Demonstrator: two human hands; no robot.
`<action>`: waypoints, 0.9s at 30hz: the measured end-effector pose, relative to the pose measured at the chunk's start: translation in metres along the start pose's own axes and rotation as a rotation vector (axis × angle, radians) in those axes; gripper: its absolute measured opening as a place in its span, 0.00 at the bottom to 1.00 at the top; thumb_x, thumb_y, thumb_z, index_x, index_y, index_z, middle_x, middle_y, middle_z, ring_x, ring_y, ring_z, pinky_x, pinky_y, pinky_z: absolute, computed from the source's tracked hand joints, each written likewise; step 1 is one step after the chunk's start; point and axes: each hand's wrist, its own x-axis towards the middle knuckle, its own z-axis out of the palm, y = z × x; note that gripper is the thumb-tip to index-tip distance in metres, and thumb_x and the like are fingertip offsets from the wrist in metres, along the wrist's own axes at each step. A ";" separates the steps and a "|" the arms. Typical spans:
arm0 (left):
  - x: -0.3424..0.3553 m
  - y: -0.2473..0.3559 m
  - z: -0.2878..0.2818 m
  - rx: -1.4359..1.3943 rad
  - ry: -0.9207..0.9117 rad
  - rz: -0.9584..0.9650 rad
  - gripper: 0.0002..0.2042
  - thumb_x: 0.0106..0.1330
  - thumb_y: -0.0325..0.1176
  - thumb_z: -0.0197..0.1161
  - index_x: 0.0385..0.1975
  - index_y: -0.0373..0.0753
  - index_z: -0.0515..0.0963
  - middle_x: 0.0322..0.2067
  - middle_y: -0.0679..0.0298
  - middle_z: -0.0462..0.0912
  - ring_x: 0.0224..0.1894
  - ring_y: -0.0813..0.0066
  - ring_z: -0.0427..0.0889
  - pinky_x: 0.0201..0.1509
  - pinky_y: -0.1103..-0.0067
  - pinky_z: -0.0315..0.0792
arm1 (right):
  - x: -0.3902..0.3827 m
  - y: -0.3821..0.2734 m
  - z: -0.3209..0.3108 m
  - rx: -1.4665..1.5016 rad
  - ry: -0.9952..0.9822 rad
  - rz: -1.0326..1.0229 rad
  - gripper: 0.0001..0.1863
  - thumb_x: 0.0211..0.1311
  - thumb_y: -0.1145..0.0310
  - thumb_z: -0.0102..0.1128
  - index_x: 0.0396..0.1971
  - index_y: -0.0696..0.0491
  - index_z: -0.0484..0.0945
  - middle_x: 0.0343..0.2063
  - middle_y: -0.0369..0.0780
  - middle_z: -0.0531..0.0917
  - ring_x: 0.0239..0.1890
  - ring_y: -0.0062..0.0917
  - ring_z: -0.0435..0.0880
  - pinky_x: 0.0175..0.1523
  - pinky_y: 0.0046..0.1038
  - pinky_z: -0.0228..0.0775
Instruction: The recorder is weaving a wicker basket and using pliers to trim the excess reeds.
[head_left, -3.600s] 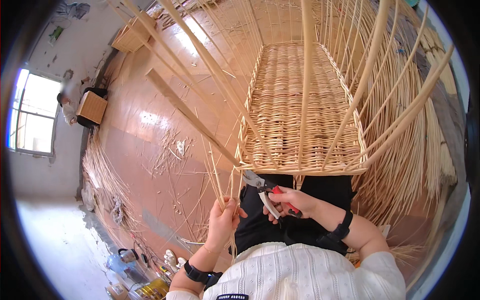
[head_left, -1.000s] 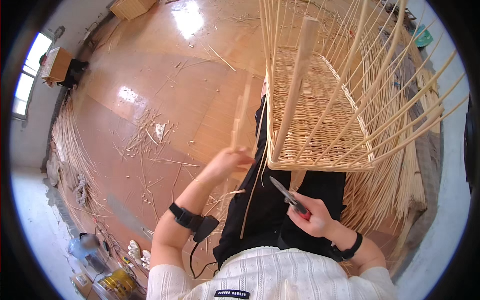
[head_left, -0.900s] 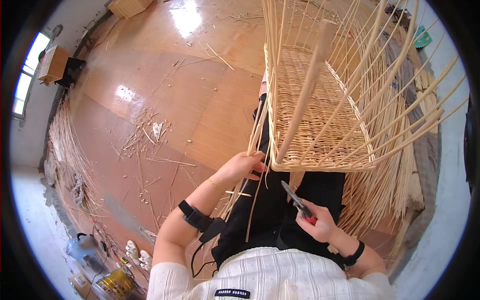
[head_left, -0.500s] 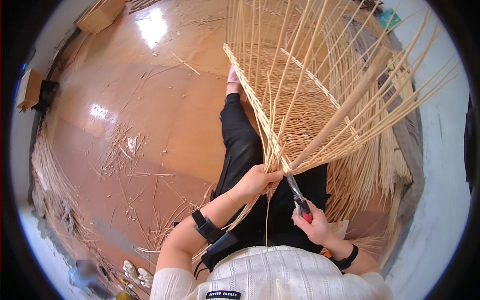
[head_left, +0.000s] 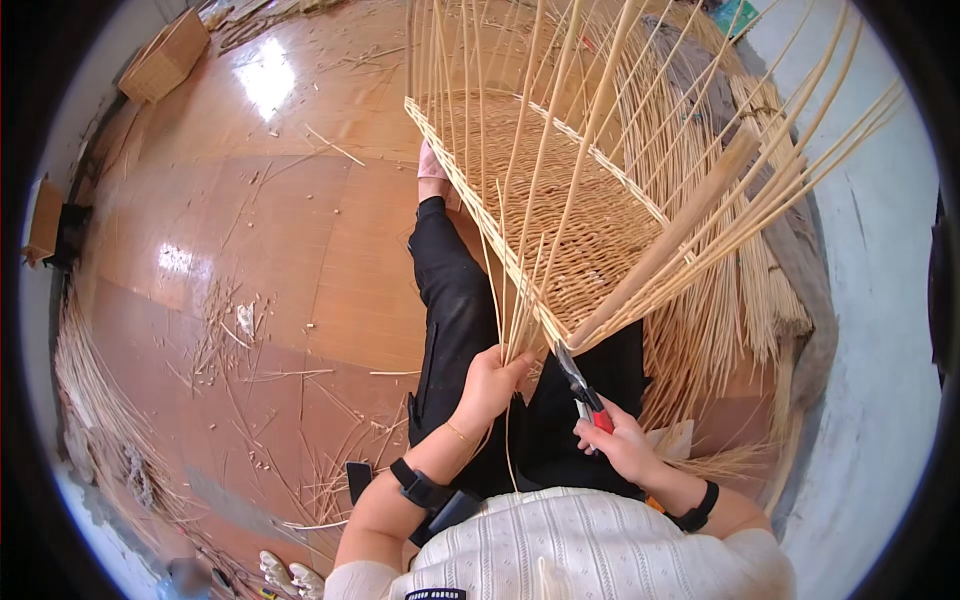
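Note:
A woven wicker panel (head_left: 545, 215) with a pale braided edge lies across my legs, tall rods standing up along its sides. My left hand (head_left: 488, 388) is closed around several thin wicker rods (head_left: 518, 325) just left of the panel's near corner. My right hand (head_left: 628, 448) grips a pair of pruning shears (head_left: 572, 380) with red on the handles. Their dark jaws reach up to the near corner; whether they close on a rod there is too small to tell. A thick wooden stick (head_left: 665, 240) rises from that corner toward the upper right.
Bundles of long wicker rods (head_left: 715, 330) lie on the right, beside a pale wall (head_left: 870, 300). Cut scraps (head_left: 235, 320) are scattered over the brown floor (head_left: 365, 230). Another rod bundle (head_left: 95, 385) lies at the far left, and a box-shaped basket (head_left: 165, 58) stands at the upper left.
My left hand has moved down and away from the panel's corner, drawing the thin rods with it. The shears stay at the corner. The whole view has shifted slightly.

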 end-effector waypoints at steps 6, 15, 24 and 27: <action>-0.006 0.019 0.005 -0.062 -0.028 -0.029 0.10 0.66 0.34 0.64 0.30 0.33 0.77 0.17 0.71 0.73 0.19 0.86 0.68 0.24 0.85 0.63 | 0.024 0.015 0.007 0.120 -0.065 0.120 0.26 0.67 0.60 0.59 0.60 0.56 0.66 0.34 0.33 0.75 0.34 0.16 0.77 0.39 0.21 0.71; -0.008 0.021 -0.007 -0.030 -0.037 -0.053 0.10 0.66 0.36 0.64 0.30 0.35 0.77 0.16 0.73 0.70 0.18 0.87 0.66 0.21 0.86 0.57 | 0.035 0.003 0.018 0.042 0.021 -0.054 0.22 0.68 0.61 0.58 0.56 0.56 0.68 0.30 0.32 0.74 0.28 0.15 0.74 0.33 0.20 0.69; -0.012 0.027 -0.032 -0.027 -0.050 -0.051 0.09 0.67 0.32 0.61 0.38 0.32 0.78 0.18 0.72 0.73 0.19 0.87 0.68 0.23 0.87 0.60 | 0.087 0.017 0.022 0.177 -0.085 -0.090 0.16 0.70 0.62 0.55 0.49 0.56 0.69 0.34 0.34 0.76 0.38 0.16 0.76 0.44 0.24 0.70; -0.010 0.020 -0.040 -0.044 -0.031 -0.022 0.09 0.67 0.33 0.61 0.37 0.33 0.78 0.18 0.72 0.74 0.19 0.86 0.69 0.23 0.87 0.60 | 0.091 0.010 0.039 0.290 0.031 -0.226 0.14 0.69 0.60 0.56 0.44 0.55 0.71 0.29 0.29 0.72 0.30 0.12 0.68 0.38 0.19 0.63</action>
